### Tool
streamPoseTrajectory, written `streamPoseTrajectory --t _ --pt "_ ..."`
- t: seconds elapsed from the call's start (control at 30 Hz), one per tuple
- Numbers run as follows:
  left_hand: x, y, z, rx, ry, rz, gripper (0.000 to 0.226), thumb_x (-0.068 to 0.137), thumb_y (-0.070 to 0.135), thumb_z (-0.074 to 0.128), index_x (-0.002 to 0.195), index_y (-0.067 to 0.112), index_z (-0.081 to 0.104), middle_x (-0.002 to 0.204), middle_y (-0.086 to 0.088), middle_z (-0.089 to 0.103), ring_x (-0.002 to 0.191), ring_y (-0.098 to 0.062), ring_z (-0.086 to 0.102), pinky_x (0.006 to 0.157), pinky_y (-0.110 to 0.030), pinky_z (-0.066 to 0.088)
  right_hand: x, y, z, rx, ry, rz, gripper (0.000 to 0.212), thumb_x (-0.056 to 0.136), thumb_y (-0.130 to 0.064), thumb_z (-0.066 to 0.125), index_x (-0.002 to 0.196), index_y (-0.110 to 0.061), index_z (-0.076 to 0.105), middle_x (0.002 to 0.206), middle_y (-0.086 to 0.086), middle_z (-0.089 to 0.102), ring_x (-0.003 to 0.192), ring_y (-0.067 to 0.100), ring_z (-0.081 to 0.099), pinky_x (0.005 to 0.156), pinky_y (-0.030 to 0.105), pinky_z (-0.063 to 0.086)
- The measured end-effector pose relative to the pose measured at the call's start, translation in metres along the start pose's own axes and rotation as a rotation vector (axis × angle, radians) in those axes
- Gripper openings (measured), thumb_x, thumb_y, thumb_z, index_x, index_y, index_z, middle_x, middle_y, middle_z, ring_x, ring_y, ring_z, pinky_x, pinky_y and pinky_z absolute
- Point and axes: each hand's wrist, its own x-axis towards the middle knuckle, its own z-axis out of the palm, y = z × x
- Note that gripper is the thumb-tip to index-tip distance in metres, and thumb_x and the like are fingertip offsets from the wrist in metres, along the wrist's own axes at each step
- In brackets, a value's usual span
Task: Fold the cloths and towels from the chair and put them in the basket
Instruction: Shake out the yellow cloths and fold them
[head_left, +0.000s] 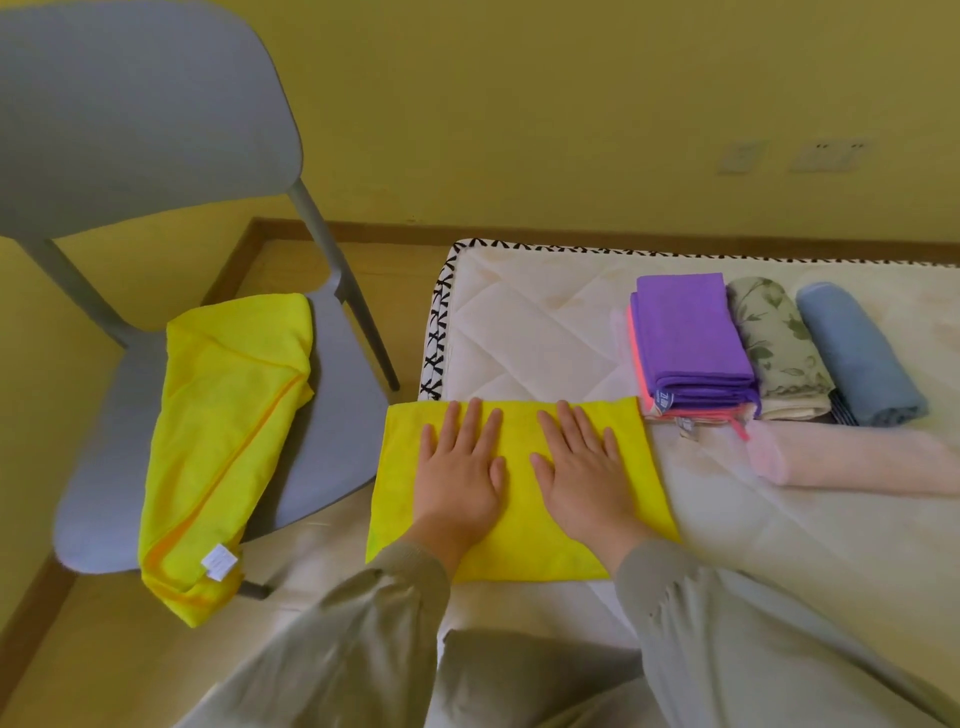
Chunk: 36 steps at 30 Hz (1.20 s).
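A folded yellow cloth (519, 540) lies on the near left corner of the white mattress (530, 332). My left hand (462, 467) and my right hand (582, 467) press flat on it side by side, fingers straight. A second yellow towel (228, 431) with a white tag lies loosely bunched on the seat of the grey chair (332, 447) to the left. No basket is in view.
On the mattress at the right sit folded purple cloths (691, 338) over pink ones, a rolled leaf-print cloth (779, 348), a rolled blue cloth (857, 353) and a pale pink folded towel (857, 462). A yellow wall with wooden skirting stands behind.
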Motion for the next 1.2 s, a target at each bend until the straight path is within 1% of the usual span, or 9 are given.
streamPoseTrajectory --t 0.3,0.43,0.53,0.63,0.7,0.83,1.03,1.13,1.2 --pt "-0.004 -0.017 -0.006 -0.031 -0.022 -0.153 0.067 0.096 0.056 0.012 0.152 0.023 -0.005 0.159 0.003 -0.013 0.145 -0.017 -0.018 0.118 -0.048 -0.005 -0.006 0.032 0.000 0.009 -0.017 0.100 0.065 0.097 -0.050 0.020 0.152 -0.020 0.003 0.160 -0.003 -0.003 0.147 0.012 -0.003 0.117 0.036 -0.002" --pt "-0.007 -0.024 -0.014 0.020 -0.057 -0.186 0.070 0.096 0.056 0.011 0.152 0.018 -0.008 0.159 0.000 -0.013 0.146 -0.021 -0.015 0.118 -0.049 -0.003 -0.014 0.034 -0.015 0.029 -0.134 0.181 0.065 0.098 -0.049 0.018 0.152 -0.019 -0.002 0.159 -0.004 -0.010 0.146 0.010 -0.007 0.117 0.042 0.001" --pt "-0.004 -0.018 -0.021 0.069 -0.046 -0.214 0.070 0.096 0.055 0.010 0.151 0.015 -0.006 0.159 -0.003 -0.014 0.145 -0.025 -0.017 0.117 -0.051 -0.006 -0.015 0.017 -0.030 0.033 -0.158 0.232 0.063 0.099 -0.042 0.022 0.152 -0.013 0.003 0.160 0.004 -0.005 0.147 0.017 -0.005 0.116 0.046 -0.001" --pt "-0.011 0.003 -0.017 0.054 0.026 -0.068 0.065 0.098 0.049 0.016 0.151 0.019 -0.003 0.159 -0.002 -0.014 0.144 -0.025 -0.020 0.114 -0.049 -0.010 -0.023 -0.012 -0.032 0.079 -0.109 0.104 0.058 0.100 -0.037 0.026 0.152 -0.018 0.008 0.160 0.003 -0.002 0.147 0.018 -0.004 0.116 0.047 -0.001" --pt "-0.024 0.014 -0.007 0.014 0.015 0.059 0.061 0.098 0.046 0.019 0.152 0.025 0.001 0.160 0.000 -0.010 0.145 -0.022 -0.017 0.115 -0.046 -0.007 -0.032 -0.020 -0.026 0.091 -0.161 0.069 0.058 0.100 -0.040 0.025 0.152 -0.025 0.004 0.160 -0.001 -0.006 0.147 0.017 -0.005 0.116 0.048 -0.001" --pt "-0.038 0.015 0.004 -0.010 -0.041 0.095 0.057 0.099 0.045 0.020 0.152 0.031 0.003 0.160 0.003 -0.008 0.146 -0.019 -0.014 0.116 -0.044 -0.007 -0.045 -0.005 -0.021 -0.001 -0.271 0.231 0.066 0.096 -0.057 0.017 0.150 -0.031 -0.009 0.158 -0.002 -0.016 0.146 0.017 -0.013 0.115 0.050 -0.003" --pt "-0.036 0.013 0.006 -0.002 -0.039 0.105 0.059 0.096 0.051 0.010 0.151 0.034 -0.003 0.159 0.005 -0.009 0.145 -0.018 -0.018 0.114 -0.043 -0.012 -0.047 0.026 -0.037 0.021 -0.405 0.383 0.079 0.093 -0.065 0.015 0.150 -0.018 -0.014 0.157 0.001 -0.022 0.146 0.018 -0.014 0.116 0.049 0.001" --pt "-0.035 0.012 0.007 -0.018 -0.043 0.108 0.063 0.092 0.058 0.003 0.150 0.034 -0.005 0.157 0.007 -0.014 0.143 -0.016 -0.021 0.115 -0.044 -0.011 -0.048 0.041 -0.043 0.028 -0.434 0.531 0.088 0.092 -0.067 0.019 0.150 -0.008 -0.010 0.158 0.006 -0.015 0.147 0.021 -0.008 0.117 0.047 0.005" --pt "-0.036 0.012 0.007 -0.031 -0.038 0.103 0.066 0.090 0.061 0.000 0.149 0.035 -0.006 0.155 0.009 -0.016 0.142 -0.015 -0.022 0.116 -0.044 -0.010 -0.046 0.045 -0.049 0.054 -0.391 0.599 0.089 0.092 -0.065 0.026 0.150 -0.003 0.003 0.159 0.011 -0.001 0.146 0.024 0.004 0.114 0.046 0.014"
